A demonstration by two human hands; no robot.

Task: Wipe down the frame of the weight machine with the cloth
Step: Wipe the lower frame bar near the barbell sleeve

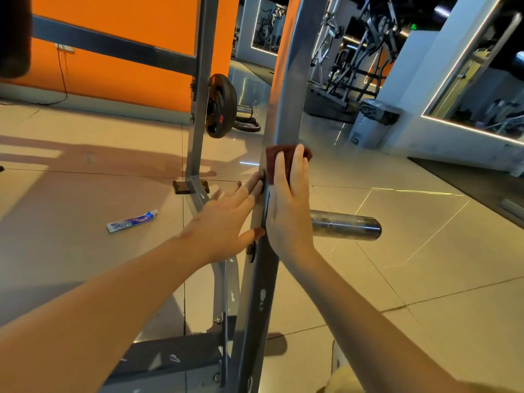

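Where the cloth [271, 163] sat: on the grey upright post [292, 89] of the weight machine, flattened against its near face, above the steel peg [346, 225] that stuck out to the right.
Right hand [289, 205]: laid flat over the cloth, fingers straight and close together, pressing rather than gripping; the dark red edge showed past the fingertips.
Left hand [226, 219]: open and spread, fingers straight, their tips touching the post's left edge beside the cloth, holding nothing.
Cloth's feel, to my eye: soft, thin and light; it would likely bunch or slip under a loose palm, so firm flat pressure, or a fold wrapped round the post's edge, seemed the better hold.
Post's surface: stiff painted metal, smooth and probably slick; the pale scuffs lower down looked not yet wiped, though I could not be sure.
Floor: glossy tiles, with a toothpaste tube [131, 221] lying well apart to the left.
Far upright: a weight plate [221, 106] hung on it.
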